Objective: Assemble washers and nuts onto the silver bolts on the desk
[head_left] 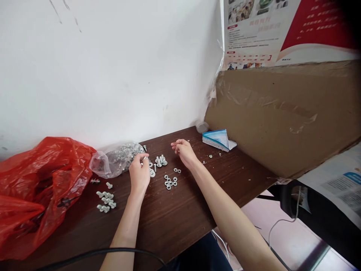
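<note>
Wall [113,67], white, one; table [158,210], dark brown, one, below it. Landmark: the nuts [170,183], nine visible on the table, seven clustered and two just beyond.

Upright bolts [161,162]: about five, bunched just beyond and left of the nuts. Washers [152,174]: at least two, left of the nuts, partly hidden. Pale bolts [106,199]: one apart and several in a group, well left of the nuts, overlapping, exact count unclear. Clear bag [121,160], filled, and red bag [56,177]: one each, farther left.

Left hand [140,173]: one, left of the nuts, thumb and forefinger nearly together; cannot tell whether they pinch anything. Right hand [183,150]: one, beyond the nuts, fingers loosely spread.
</note>
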Available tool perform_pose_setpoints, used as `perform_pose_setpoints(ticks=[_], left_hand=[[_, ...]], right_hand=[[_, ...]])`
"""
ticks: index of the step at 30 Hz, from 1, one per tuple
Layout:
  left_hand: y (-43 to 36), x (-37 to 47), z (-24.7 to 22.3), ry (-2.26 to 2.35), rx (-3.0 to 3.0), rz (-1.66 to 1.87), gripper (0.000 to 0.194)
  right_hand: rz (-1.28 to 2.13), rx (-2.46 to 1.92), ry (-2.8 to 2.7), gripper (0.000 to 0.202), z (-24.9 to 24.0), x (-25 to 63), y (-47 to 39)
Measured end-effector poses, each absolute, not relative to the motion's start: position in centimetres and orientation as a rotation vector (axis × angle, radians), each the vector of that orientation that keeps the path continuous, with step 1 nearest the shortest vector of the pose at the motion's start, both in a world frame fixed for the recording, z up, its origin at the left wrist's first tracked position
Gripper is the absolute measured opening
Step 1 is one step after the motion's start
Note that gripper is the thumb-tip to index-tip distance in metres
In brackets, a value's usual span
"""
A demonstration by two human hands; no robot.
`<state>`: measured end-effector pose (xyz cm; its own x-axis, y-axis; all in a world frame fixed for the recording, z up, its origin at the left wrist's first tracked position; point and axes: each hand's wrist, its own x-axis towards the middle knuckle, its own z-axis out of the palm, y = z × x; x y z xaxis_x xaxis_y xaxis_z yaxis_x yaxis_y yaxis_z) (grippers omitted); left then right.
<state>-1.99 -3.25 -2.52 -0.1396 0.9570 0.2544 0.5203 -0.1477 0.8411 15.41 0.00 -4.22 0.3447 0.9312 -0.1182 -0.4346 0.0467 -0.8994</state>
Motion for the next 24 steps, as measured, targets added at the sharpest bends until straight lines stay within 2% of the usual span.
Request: perform_pose_setpoints(ticks=[13, 19, 24], left_hand=[[-2.8, -2.3, -3.2, 1.552, 1.865, 1.213, 0.028], [-2.8, -2.2, -3.1, 1.442, 1.793, 1.314, 0.022], [-2.9, -2.0, -3.1, 1.416, 1.681, 1.309, 0.021]], right_hand=[[1.39, -0.746, -0.408, 0.036, -3.7, 15.4, -0.2], [1.398, -0.758, -0.511, 0.023, -3.6, 15.2, -0.7], [1.326, -0.916, -0.616, 0.035, -3.8, 15.4, -1.0]])
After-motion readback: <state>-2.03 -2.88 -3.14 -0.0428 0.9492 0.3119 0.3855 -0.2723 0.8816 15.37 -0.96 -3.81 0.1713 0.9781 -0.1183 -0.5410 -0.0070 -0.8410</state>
